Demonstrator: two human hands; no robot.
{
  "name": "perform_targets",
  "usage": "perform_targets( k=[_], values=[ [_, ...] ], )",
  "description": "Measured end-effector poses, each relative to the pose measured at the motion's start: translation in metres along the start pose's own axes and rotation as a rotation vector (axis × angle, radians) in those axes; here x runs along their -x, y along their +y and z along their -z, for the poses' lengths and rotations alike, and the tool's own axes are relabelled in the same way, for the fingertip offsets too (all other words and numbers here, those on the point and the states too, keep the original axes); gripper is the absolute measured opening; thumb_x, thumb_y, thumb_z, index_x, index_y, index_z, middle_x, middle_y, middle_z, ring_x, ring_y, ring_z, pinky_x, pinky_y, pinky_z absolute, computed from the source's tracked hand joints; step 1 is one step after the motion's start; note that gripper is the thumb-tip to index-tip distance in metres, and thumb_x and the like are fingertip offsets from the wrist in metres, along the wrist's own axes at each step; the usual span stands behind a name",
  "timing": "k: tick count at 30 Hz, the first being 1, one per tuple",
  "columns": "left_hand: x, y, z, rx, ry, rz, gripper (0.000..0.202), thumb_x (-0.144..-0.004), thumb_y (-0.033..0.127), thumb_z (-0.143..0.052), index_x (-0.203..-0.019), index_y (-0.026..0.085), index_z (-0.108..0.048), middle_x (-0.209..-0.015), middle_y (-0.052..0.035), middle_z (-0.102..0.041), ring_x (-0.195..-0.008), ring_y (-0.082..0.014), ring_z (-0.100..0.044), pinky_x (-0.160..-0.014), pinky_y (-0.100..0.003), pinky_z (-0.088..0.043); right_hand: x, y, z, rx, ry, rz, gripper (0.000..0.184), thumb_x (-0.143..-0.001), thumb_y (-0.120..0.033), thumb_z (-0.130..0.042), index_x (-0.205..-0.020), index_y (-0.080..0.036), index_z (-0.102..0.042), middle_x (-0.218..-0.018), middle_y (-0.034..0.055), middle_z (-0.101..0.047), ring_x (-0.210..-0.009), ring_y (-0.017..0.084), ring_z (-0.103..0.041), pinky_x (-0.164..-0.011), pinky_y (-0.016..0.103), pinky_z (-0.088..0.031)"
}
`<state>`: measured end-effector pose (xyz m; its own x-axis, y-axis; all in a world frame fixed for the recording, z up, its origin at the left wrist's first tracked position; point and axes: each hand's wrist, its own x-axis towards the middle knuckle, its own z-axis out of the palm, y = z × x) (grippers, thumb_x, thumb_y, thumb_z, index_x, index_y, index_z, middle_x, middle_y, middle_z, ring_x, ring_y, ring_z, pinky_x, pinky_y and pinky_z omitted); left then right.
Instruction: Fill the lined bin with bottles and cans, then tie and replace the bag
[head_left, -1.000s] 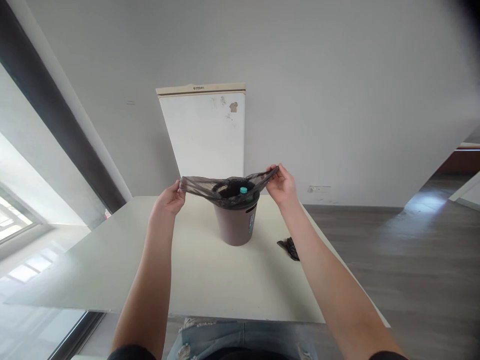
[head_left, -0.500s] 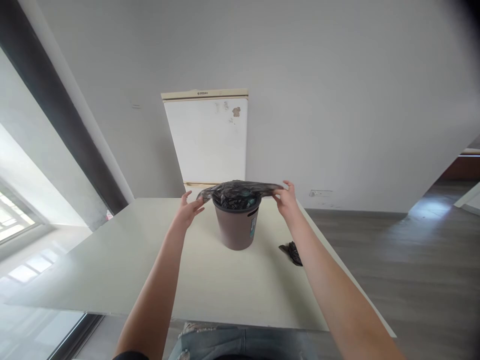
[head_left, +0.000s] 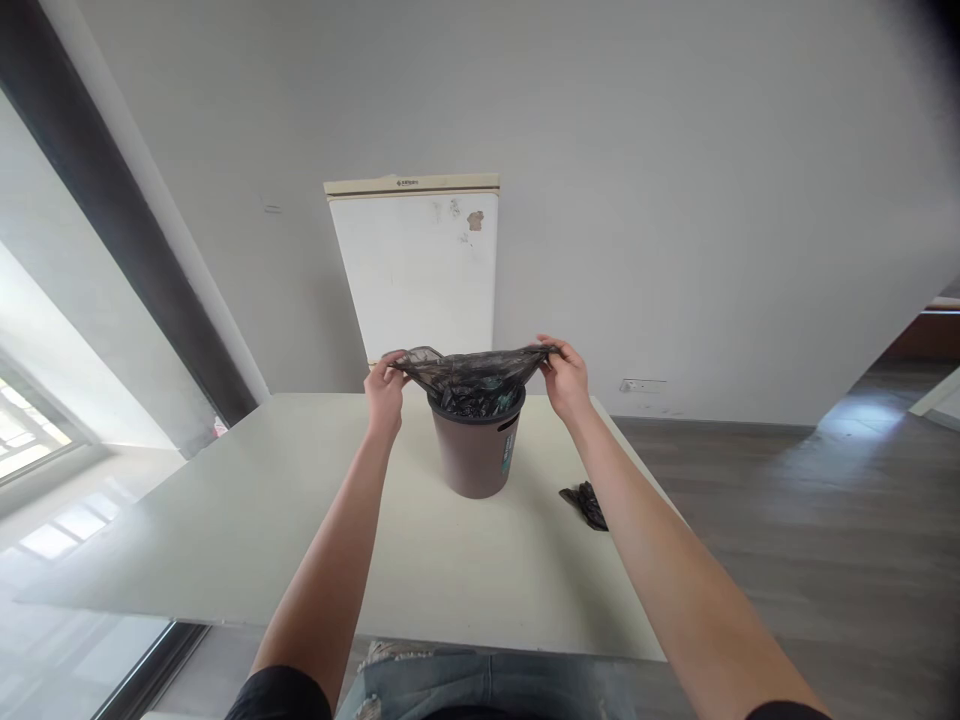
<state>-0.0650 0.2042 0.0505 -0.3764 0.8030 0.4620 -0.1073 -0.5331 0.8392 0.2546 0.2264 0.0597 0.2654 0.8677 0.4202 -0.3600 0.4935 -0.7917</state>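
Here, left hand (head_left: 385, 388) and right hand (head_left: 564, 378) level, black bag (head_left: 489, 372) between.

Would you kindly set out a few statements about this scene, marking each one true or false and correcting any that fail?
1. The left hand and the right hand grip opposite sides of the black bag. True.
2. The bin lies on its side. False: it stands upright on the table.
3. Crumpled black plastic lies on the table, to the right of the bin. True.
4. The bag hides the front of the bin's rim. False: the rim is bare there.
5. The fridge has a spotless door. False: it bears marks, including a brownish patch.
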Motion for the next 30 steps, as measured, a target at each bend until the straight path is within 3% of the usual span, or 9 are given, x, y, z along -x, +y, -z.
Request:
perform_targets(
  k=[2,5,9,13,16,21,26,28,30],
  values=[
    [0.006,0.011,-0.001,0.08,0.054,-0.194,0.029,-0.081,0.022,-0.071,-0.11,0.022,-0.072,-0.117,-0.0072,-0.071,-0.113,-0.0214,-0.067,-0.1,-0.037,-0.054,0.003,-0.006,-0.001,-0.062,0.008,0.149,0.014,-0.077,-0.027,-0.069,-0.091,-0.027,-0.068,-0.111,0.0012,-0.069,-0.103,0.018,-0.065,-0.088,0.034,-0.055],
    [0.012,0.024,0.004,0.188,0.064,-0.373,0.025,-0.078,0.018,-0.075,-0.103,0.021,-0.07,-0.108,-0.0067,-0.071,-0.108,-0.0217,-0.068,-0.1,-0.037,-0.053,0.006,-0.015,0.005,-0.065,-0.049,0.275,0.014,-0.078,-0.025,-0.073,-0.091,-0.027,-0.071,-0.097,0.0003,-0.067,-0.089,0.016,-0.063,-0.081,0.033,-0.053],
    [0.009,0.028,0.024,0.278,0.14,-0.36,0.018,-0.079,0.018,-0.075,-0.094,0.021,-0.065,-0.097,-0.002,-0.063,-0.095,-0.0161,-0.066,-0.087,-0.03,-0.053,0.007,-0.031,0.023,-0.002,-0.121,0.274,0.014,-0.073,-0.019,-0.076,-0.085,-0.025,-0.07,-0.079,-0.0021,-0.059,-0.072,0.013,-0.054,-0.068,0.029,-0.047],
    [0.006,0.017,0.048,0.301,0.272,-0.292,0.017,-0.082,0.022,-0.076,-0.091,0.023,-0.062,-0.096,0.0004,-0.061,-0.096,-0.0131,-0.064,-0.084,-0.025,-0.05,0.009,-0.043,0.048,-0.096,-0.009,0.289,0.028,-0.061,-0.009,-0.07,-0.083,-0.026,-0.063,-0.082,-0.0037,-0.054,-0.072,0.012,-0.05,-0.067,0.027,-0.045],
    [0.012,0.001,0.052,0.281,0.182,-0.174,0.021,-0.088,0.039,-0.077,-0.095,0.022,-0.065,-0.103,-0.0045,-0.067,-0.102,-0.0179,-0.067,-0.086,-0.03,-0.052,0.017,-0.036,0.062,-0.168,0.108,0.223,0.043,-0.055,-0.009,-0.062,-0.092,-0.03,-0.06,-0.095,-0.0049,-0.056,-0.076,0.01,-0.051,-0.073,0.025,-0.048],
    [0.026,-0.02,0.037,0.2,-0.271,0.137,0.066,-0.08,0.076,-0.071,-0.114,0.02,-0.072,-0.127,-0.0174,-0.071,-0.121,-0.0308,-0.067,-0.099,-0.042,-0.052,0.045,-0.007,0.062,-0.067,0.119,-0.185,0.039,-0.054,-0.016,-0.066,-0.09,-0.029,-0.06,-0.099,0.0005,-0.064,-0.08,0.017,-0.061,-0.073,0.035,-0.055],
    [0.026,-0.013,0.02,0.168,-0.42,0.16,0.071,-0.07,0.075,-0.081,-0.114,0.02,-0.074,-0.134,-0.0177,-0.069,-0.133,-0.0328,-0.061,-0.111,-0.043,-0.047,0.067,-0.012,0.041,-0.086,-0.182,-0.325,0.034,-0.074,-0.039,-0.082,-0.104,-0.029,-0.07,-0.128,0.0087,-0.071,-0.123,0.03,-0.063,-0.098,0.048,-0.055],
    [0.022,-0.003,0.012,0.169,-0.407,0.12,0.065,-0.071,0.067,-0.086,-0.115,0.021,-0.073,-0.135,-0.0162,-0.069,-0.136,-0.0324,-0.059,-0.114,-0.042,-0.047,0.063,-0.019,0.028,-0.085,-0.292,-0.307,0.036,-0.081,-0.053,-0.081,-0.106,-0.03,-0.071,-0.132,0.0063,-0.07,-0.129,0.028,-0.06,-0.102,0.044,-0.053],
    [0.016,0.008,0.002,0.188,-0.311,0.097,0.053,-0.077,0.055,-0.088,-0.115,0.022,-0.072,-0.134,-0.0143,-0.07,-0.137,-0.0312,-0.058,-0.115,-0.042,-0.047,0.052,-0.024,0.013,-0.089,-0.27,-0.276,0.039,-0.08,-0.059,-0.083,-0.101,-0.029,-0.071,-0.122,0.0061,-0.073,-0.121,0.028,-0.063,-0.098,0.042,-0.054]
  ],
)
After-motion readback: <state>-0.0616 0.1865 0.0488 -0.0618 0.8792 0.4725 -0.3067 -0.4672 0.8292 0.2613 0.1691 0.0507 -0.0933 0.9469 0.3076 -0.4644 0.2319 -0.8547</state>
